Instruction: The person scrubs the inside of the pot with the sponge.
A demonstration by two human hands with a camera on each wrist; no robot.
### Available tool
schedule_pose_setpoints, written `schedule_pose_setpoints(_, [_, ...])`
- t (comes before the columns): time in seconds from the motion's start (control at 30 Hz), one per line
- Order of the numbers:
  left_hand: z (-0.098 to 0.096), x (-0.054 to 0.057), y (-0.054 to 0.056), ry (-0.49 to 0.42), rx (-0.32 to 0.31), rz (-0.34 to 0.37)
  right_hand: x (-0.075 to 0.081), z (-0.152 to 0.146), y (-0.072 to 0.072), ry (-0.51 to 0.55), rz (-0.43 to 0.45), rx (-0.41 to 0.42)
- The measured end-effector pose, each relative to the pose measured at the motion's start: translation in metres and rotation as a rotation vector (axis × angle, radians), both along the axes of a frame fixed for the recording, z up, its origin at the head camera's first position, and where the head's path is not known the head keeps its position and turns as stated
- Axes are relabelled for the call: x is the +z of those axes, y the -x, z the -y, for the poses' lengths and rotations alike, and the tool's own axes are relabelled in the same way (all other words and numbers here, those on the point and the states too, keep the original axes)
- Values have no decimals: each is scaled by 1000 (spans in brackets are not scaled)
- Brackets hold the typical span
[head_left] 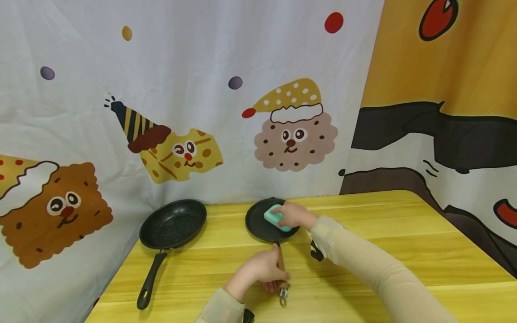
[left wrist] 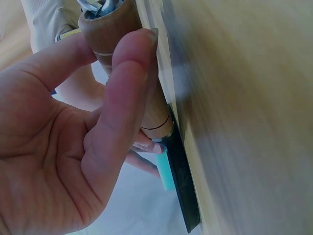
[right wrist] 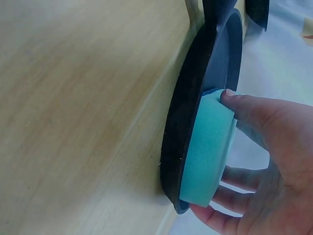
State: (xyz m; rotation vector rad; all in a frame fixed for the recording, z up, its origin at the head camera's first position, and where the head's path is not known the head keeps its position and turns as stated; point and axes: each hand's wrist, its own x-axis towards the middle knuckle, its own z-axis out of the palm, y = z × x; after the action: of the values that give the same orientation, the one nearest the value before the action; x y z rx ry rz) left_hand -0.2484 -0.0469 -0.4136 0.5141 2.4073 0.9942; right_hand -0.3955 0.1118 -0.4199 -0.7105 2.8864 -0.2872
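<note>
A small black frying pan (head_left: 256, 222) with a wooden handle (left wrist: 156, 115) lies on the wooden table. My left hand (head_left: 262, 268) grips that handle between thumb and fingers, near its metal hanging ring (head_left: 283, 294). A turquoise sponge (right wrist: 208, 147) is in my right hand (head_left: 298, 215), thumb on one side and fingers on the other. The sponge sits inside the small pan, against its inner surface, toward the right side in the head view. The sponge's underside is hidden.
To the left, a larger black speckled frying pan (head_left: 173, 224) lies with its black handle (head_left: 151, 280) pointing toward the front edge. Behind the wooden table (head_left: 375, 224) hangs a white curtain (head_left: 194, 54) printed with cartoon food, with an orange patterned cloth (head_left: 464, 76) at the right.
</note>
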Motion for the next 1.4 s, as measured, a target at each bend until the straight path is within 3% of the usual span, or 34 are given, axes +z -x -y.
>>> schedule_pose_setpoints(0.8, [-1, 2, -1, 0, -13, -13, 3, 3, -16, 17, -2, 54])
schedule_pose_setpoints(1.4, [-1, 0, 0, -3, -7, -5, 2, 7, -18, -23, -31, 126])
